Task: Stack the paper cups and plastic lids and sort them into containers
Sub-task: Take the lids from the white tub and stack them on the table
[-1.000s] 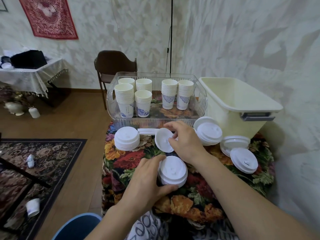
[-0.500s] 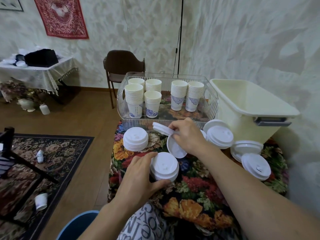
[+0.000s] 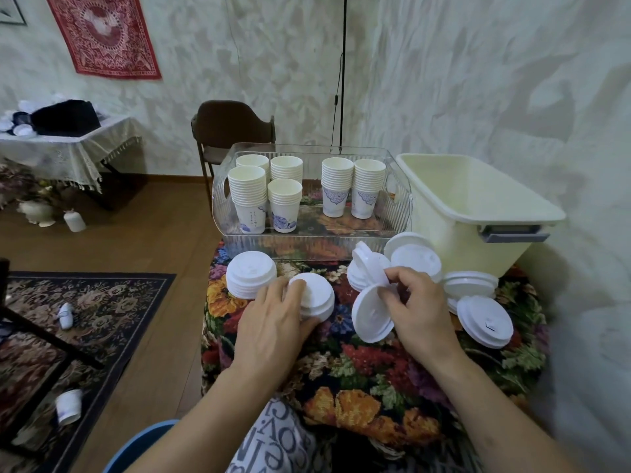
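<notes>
My left hand (image 3: pixel 273 322) grips a short stack of white plastic lids (image 3: pixel 316 295) on the floral tablecloth, next to another lid stack (image 3: pixel 251 273) at the left. My right hand (image 3: pixel 415 302) pinches two loose lids: one tilted low (image 3: pixel 370 315) and one raised on edge (image 3: pixel 368 266). More lid stacks lie at the right (image 3: pixel 415 259) (image 3: pixel 471 285) (image 3: pixel 485 320). Several stacks of paper cups (image 3: pixel 249 196) (image 3: pixel 338 184) stand in the clear container (image 3: pixel 307 242). The cream tub (image 3: pixel 478 206) sits at the far right.
The table (image 3: pixel 358 370) is covered with a floral cloth and stands against the wall on the right. A brown chair (image 3: pixel 232 128) is behind the clear container. Loose cups (image 3: pixel 68 406) lie on the floor and rug at the left.
My left hand slid its lid stack left, close to the leftmost stack. My right hand drew the two lids back toward me and to the right, now tilted on edge.
</notes>
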